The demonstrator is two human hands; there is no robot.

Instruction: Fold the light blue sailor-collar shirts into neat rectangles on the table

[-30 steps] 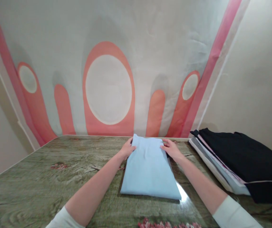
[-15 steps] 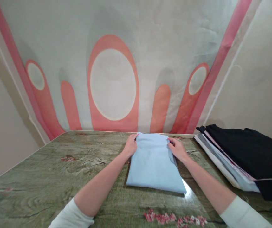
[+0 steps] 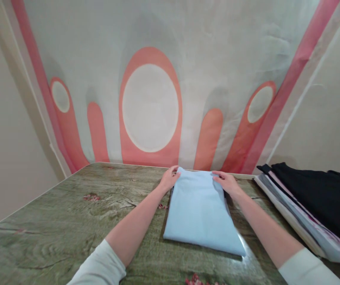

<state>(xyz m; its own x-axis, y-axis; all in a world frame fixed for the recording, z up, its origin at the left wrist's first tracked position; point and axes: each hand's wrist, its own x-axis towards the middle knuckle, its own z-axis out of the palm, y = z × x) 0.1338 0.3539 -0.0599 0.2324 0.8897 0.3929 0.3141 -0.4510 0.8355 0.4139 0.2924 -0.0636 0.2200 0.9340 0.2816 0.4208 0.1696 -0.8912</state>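
A light blue cloth (image 3: 201,213), folded into a flat rectangle, lies on the wood-patterned table in front of me. At its far left corner, my left hand (image 3: 170,178) pinches the edge between thumb and fingers. My right hand (image 3: 226,183) is at the far right corner, its thumb and fingers on the fabric there. Both forearms reach in from the near side, one on each side of the cloth.
To the right, a stack of folded clothes (image 3: 321,202) has a black garment on top and white, grey and pink ones below. The table (image 3: 69,221) meets a wall with a pink and grey pattern (image 3: 150,107) behind.
The view has shifted, so the cloth and stack appear lower and further right. My hands stay at the cloth's far corners, and the fabric at the right corner lies smoother.
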